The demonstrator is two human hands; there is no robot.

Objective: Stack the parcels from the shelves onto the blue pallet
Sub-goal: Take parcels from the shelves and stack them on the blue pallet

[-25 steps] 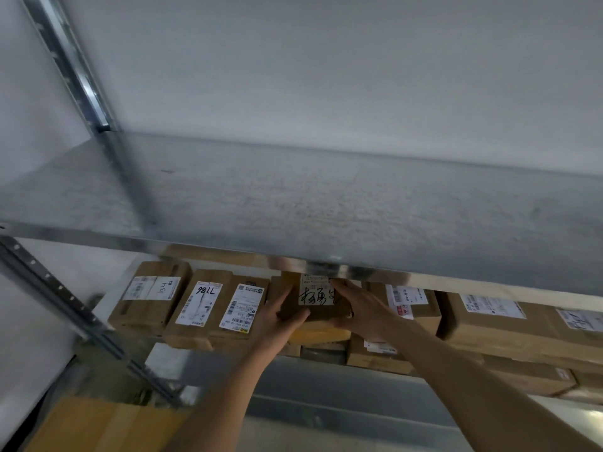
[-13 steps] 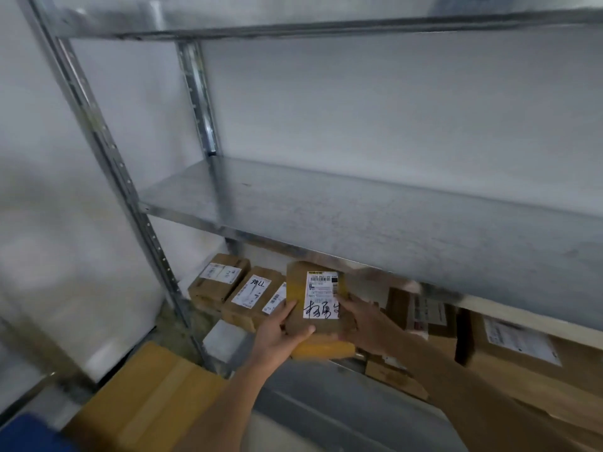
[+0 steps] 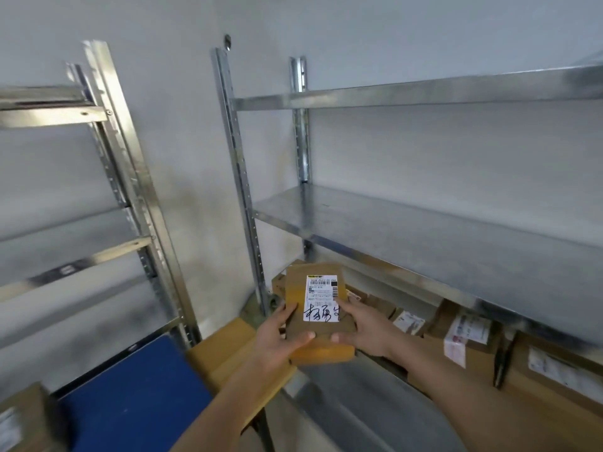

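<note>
A small brown parcel with a white label and black handwriting is held out in front of the metal shelf unit. My left hand grips its left edge and my right hand grips its right edge. Under it a yellower parcel shows, carried with it. The blue pallet lies at the lower left, below and to the left of both hands. More brown parcels sit on the low shelf at the right.
The middle shelf board and an upper shelf hold nothing. A second metal rack stands at the left. A yellow-brown carton lies beside the pallet, and another parcel sits at the lower left corner.
Both hands have drawn the labelled parcel out from under the shelf. The view has backed away and turned left, so the blue pallet and the left rack now show.
</note>
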